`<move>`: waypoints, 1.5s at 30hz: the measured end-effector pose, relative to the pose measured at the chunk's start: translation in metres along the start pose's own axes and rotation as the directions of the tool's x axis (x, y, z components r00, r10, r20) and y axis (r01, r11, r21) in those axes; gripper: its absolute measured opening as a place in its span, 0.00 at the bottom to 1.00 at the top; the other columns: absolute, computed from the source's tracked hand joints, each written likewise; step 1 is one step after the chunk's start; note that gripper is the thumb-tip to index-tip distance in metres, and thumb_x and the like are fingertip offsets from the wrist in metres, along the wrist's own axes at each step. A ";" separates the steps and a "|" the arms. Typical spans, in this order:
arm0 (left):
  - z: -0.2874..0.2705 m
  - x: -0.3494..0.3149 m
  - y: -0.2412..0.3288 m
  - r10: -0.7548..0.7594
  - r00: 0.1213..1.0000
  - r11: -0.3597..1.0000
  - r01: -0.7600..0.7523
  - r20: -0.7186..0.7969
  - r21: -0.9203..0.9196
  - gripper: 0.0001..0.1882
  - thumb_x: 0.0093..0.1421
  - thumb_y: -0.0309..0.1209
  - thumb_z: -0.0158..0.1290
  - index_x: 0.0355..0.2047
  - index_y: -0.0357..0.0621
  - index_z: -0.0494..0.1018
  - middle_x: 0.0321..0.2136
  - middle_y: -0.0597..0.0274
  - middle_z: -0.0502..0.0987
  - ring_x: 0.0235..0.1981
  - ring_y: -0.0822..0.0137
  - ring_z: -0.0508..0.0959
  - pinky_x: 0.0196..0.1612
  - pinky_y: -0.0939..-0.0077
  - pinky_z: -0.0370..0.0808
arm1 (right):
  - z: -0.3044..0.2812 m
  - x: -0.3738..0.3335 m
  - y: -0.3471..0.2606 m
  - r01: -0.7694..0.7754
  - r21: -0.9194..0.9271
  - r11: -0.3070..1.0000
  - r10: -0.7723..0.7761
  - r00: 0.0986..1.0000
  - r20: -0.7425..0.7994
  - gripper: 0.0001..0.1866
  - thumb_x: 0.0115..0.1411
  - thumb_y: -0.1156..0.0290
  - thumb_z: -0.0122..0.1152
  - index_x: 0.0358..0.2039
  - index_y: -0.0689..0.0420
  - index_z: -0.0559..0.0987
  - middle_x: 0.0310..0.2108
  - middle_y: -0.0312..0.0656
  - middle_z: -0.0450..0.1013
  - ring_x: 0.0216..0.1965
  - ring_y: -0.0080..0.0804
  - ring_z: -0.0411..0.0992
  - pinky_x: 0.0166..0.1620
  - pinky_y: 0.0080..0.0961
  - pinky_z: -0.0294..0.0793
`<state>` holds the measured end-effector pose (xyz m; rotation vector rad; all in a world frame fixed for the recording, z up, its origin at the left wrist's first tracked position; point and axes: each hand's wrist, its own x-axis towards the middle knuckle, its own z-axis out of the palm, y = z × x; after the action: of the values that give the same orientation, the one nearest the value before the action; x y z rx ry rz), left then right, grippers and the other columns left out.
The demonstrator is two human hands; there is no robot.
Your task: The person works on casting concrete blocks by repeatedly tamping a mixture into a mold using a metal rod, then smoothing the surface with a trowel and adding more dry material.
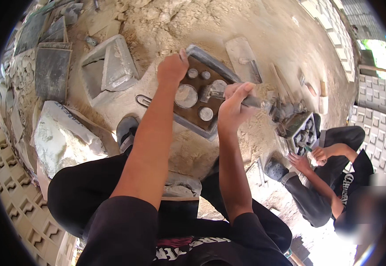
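Note:
In front of me lies a grey rectangular mould frame, its inside filled with a brown surface. Several round, pale grey discs of different sizes sit in it, including a large disc and a smaller disc. My left hand is closed at the frame's far left corner, thumb up; its fingers are partly hidden. My right hand is wrapped around the handle of a hammer. The hammer's blocky grey head is over the discs near the frame's middle, and its handle end is blurred.
A cracked, pale box-like mould stands to the left, beside dark flat boards and a white sack. At the right, a co-worker's hands are at another filled frame. A pale tray lies beyond.

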<state>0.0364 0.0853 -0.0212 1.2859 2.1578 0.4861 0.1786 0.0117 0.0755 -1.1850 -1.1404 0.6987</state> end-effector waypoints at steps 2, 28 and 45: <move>-0.001 0.000 -0.005 -0.026 1.000 1.000 0.026 0.001 0.006 0.31 0.67 0.50 0.31 0.34 0.40 0.79 0.35 0.42 0.79 0.39 0.43 0.78 0.45 0.52 0.74 | 0.005 0.010 -0.027 0.044 0.070 0.997 -0.038 0.996 -0.081 0.21 0.69 0.63 0.46 0.18 0.57 0.63 0.16 0.34 0.63 0.20 0.17 0.60 0.23 0.18 0.57; -0.003 0.001 -0.005 -0.024 1.000 0.999 0.024 -0.014 0.038 0.31 0.66 0.50 0.31 0.38 0.39 0.79 0.38 0.42 0.79 0.42 0.42 0.77 0.48 0.52 0.73 | 0.006 0.077 -0.019 0.047 -0.117 0.992 -0.059 0.993 -0.100 0.24 0.66 0.59 0.52 0.15 0.58 0.67 0.12 0.32 0.62 0.16 0.21 0.61 0.21 0.24 0.60; -0.001 -0.002 0.002 0.005 1.000 1.000 -0.006 -0.022 -0.009 0.30 0.66 0.49 0.32 0.37 0.39 0.79 0.37 0.40 0.78 0.42 0.41 0.77 0.49 0.51 0.71 | 0.042 0.083 0.034 0.203 0.015 0.979 -0.201 0.953 0.228 0.21 0.65 0.60 0.53 0.17 0.57 0.67 0.14 0.29 0.64 0.15 0.16 0.61 0.19 0.19 0.59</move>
<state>0.0382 0.0842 -0.0186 1.2874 2.1683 0.5148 0.1706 0.1098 0.0677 -0.9948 -1.4371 0.6843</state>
